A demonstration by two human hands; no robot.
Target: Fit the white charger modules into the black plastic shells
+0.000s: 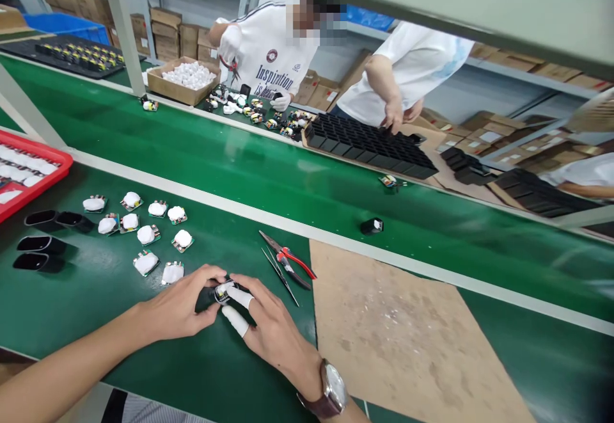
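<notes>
Between my hands is a black plastic housing point(223, 292) with a small circuit board showing in its open end. My left hand point(185, 304) grips the housing from the left, thumb and fingers closed round it. From the right, my right hand point(268, 320) presses at the opening, white finger cots on two fingertips; its fingers are closed on the circuit board's edge. Several circuit boards topped with white pads point(146, 235) lie beyond my left hand. Several empty black housings point(41, 244) rest on their sides at the left.
Pliers with red handles point(288, 260) and tweezers point(281, 276) lie right of my hands, beside a cardboard sheet point(384, 320). A red tray point(62, 170) is at the left. Across the green conveyor belt point(215, 154), co-workers handle boards and a block of black housings point(369, 148).
</notes>
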